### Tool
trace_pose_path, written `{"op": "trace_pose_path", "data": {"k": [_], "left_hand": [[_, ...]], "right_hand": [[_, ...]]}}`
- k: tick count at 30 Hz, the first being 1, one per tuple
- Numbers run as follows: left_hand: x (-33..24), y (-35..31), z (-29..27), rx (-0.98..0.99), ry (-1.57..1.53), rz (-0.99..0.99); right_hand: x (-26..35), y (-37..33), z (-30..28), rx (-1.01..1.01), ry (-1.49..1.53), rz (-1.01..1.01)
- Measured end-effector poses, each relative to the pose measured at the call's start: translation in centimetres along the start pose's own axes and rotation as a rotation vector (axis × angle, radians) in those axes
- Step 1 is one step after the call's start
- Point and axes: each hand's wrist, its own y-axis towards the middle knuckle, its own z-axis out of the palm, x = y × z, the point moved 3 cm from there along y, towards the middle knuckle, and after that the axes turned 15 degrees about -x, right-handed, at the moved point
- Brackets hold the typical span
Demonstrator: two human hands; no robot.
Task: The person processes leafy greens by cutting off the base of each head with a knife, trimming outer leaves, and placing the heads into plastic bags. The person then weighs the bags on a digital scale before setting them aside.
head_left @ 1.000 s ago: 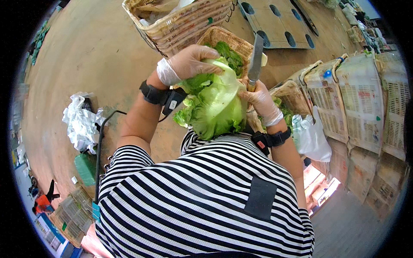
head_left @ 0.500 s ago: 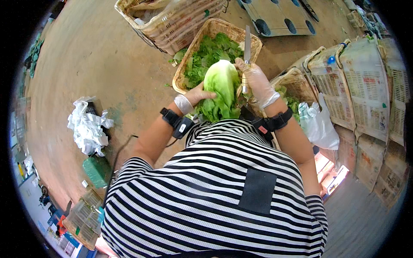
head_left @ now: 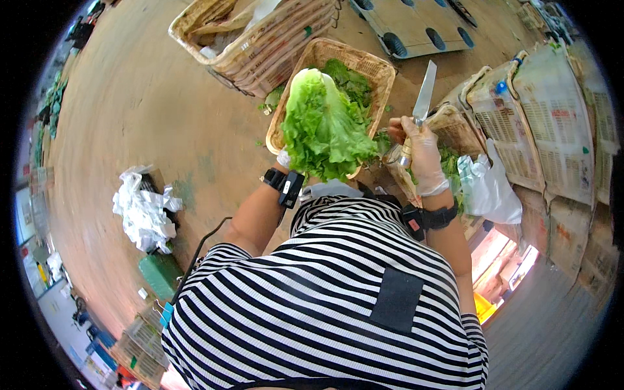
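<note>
My left hand (head_left: 285, 158), in a thin clear glove, is almost hidden under a big green lettuce head (head_left: 325, 127) that it holds up in front of my chest. My right hand (head_left: 422, 156), also gloved, grips a knife (head_left: 422, 97) by its handle, blade pointing up and away, to the right of the lettuce and apart from it. Behind the lettuce stands a woven basket (head_left: 377, 68) with green leaves in it. Both wrists carry black bands.
A larger woven basket (head_left: 260, 45) stands at the back left. Another basket (head_left: 458, 130) with leaves and a clear plastic bag (head_left: 484, 188) are at the right, beside stacked crates (head_left: 559, 117). Crumpled white plastic (head_left: 143, 208) and a green box (head_left: 159, 276) lie on the brown floor.
The lettuce has been turned and lifted so its leafy side faces up. My right hand with the knife has moved off to the right, away from the lettuce.
</note>
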Motion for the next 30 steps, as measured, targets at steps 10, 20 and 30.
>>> {"op": "trace_pose_path", "data": {"k": [10,20,30], "left_hand": [[0.3,1.7,2.2,-0.040,0.176,-0.167],[-0.9,0.4,1.8,-0.131,0.412,-0.081],[4.0,-2.2,6.4,-0.118,0.787,-0.438]], "right_hand": [[2.7,-1.2,0.1,0.045,-0.086,-0.246],[2.6,-5.0,-10.1,-0.355,-0.091,-0.049],[-13.5,-32.5,-26.3,-1.348,-0.604,0.347]]}}
